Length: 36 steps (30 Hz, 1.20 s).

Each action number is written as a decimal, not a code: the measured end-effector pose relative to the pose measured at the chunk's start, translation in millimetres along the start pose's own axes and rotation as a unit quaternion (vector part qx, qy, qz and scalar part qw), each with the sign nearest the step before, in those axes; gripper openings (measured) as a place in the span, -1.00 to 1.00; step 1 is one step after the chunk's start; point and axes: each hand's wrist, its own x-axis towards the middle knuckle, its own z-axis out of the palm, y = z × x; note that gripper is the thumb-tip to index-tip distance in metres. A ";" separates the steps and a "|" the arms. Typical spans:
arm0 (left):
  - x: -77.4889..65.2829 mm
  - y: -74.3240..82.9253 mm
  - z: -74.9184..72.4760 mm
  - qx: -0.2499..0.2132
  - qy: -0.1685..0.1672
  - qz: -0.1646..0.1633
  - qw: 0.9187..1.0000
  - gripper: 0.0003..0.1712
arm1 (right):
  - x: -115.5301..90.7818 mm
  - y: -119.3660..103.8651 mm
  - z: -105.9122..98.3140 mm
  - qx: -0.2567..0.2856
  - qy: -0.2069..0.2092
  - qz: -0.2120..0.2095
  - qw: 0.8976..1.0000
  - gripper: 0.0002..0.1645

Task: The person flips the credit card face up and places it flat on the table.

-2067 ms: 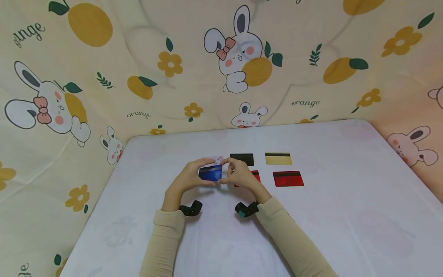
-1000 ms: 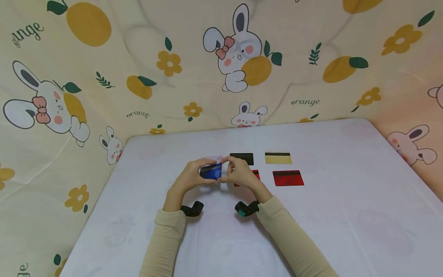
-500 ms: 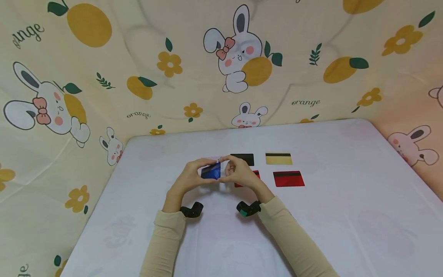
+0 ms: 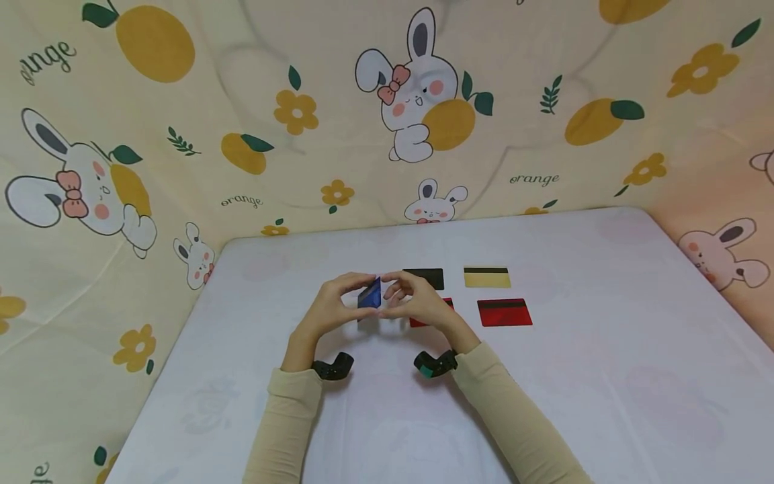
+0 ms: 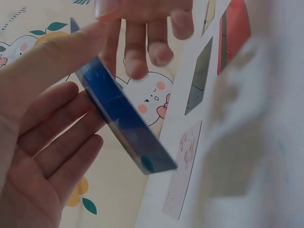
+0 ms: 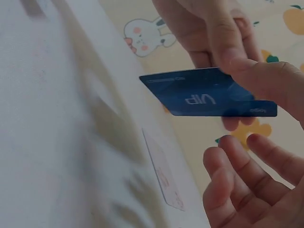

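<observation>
My left hand (image 4: 331, 306) grips a blue plastic card (image 4: 369, 294) above the table, thumb on one face and fingers behind. The card stands tilted, turned nearly edge-on in the head view; the right wrist view shows its blue face with "VIP" lettering. Close to its right edge is my right hand (image 4: 420, 302), whose thumb (image 6: 270, 83) overlaps the card near the left thumb; whether it touches is unclear. The other right fingers (image 6: 256, 142) are loosely bent, apart from the card. A pale pink-patterned card (image 5: 183, 175) lies beyond, hidden by the hands in the head view.
On the white-covered table (image 4: 580, 376) lie a black card (image 4: 426, 277), a gold card (image 4: 486, 277) and a red card (image 4: 504, 312). Another red card (image 4: 449, 302) is partly covered by my right hand. A patterned cloth (image 4: 338, 154) rises behind the table.
The blue card has turned from nearly face-on to nearly edge-on, shifting slightly right. My right fingers have loosened from its edge. The cards on the table have stayed put.
</observation>
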 end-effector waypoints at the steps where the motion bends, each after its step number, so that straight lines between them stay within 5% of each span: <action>1: -0.1 0.1 -0.2 -0.005 0.001 -0.005 1.000 -0.33 | 0.1 0.4 0.4 0.001 -0.002 0.001 1.000 -0.21; 9: -0.9 0.9 -0.1 -0.038 0.012 -0.032 0.999 -0.31 | 1.4 6.8 6.3 0.019 -0.003 0.012 1.000 -0.22; 36: -0.6 5.0 -3.2 -0.077 0.030 -0.012 0.996 -0.30 | 3.9 17.8 22.8 0.056 -0.038 0.042 0.997 -0.13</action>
